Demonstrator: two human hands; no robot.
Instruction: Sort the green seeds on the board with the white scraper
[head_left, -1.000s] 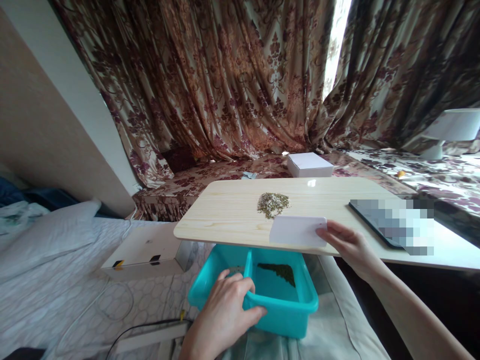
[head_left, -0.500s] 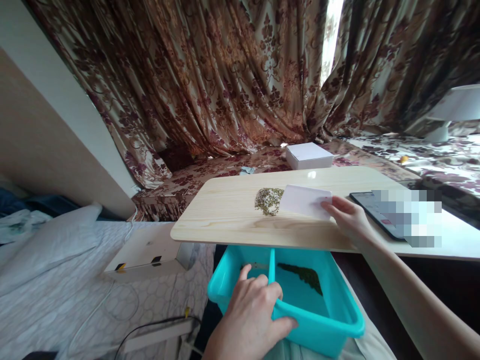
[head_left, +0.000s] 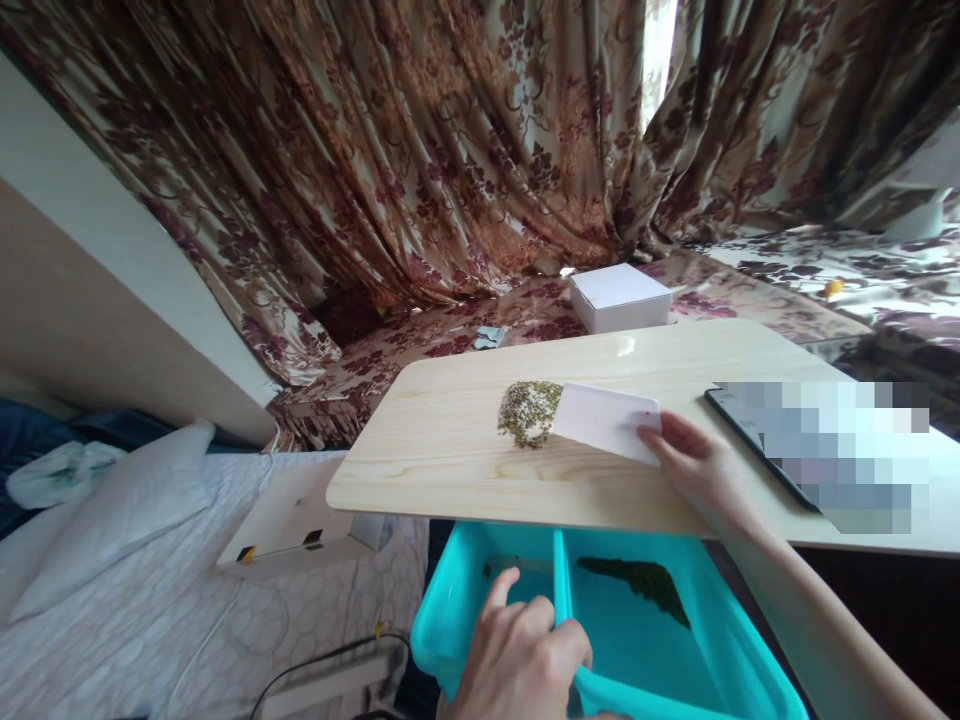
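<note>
My right hand [head_left: 694, 460] pinches the right end of a white card [head_left: 607, 422] over the wooden tabletop [head_left: 420, 450]. The card's left edge meets a small pile of mixed green and white grains [head_left: 529, 412]. Below the table's near edge is a teal two-compartment bin [head_left: 442, 590]. My left hand [head_left: 525, 650] grips its near rim by the divider, with fingers reaching into the left compartment and the thumb mostly cut off below. A heap of dark green grains [head_left: 645, 585] lies in the right compartment; a few bits show in the left one.
A dark-edged tablet or phone [head_left: 757, 450], partly blurred out, lies at the table's right. Behind the table stands a white box [head_left: 621, 298]. A flat pale box [head_left: 292, 510] and a pillow [head_left: 112, 520] rest on the bed at left, with cables nearby.
The view has shifted, so the bin appears lower and larger. Card and pile remain in contact, and both hands keep their holds.
</note>
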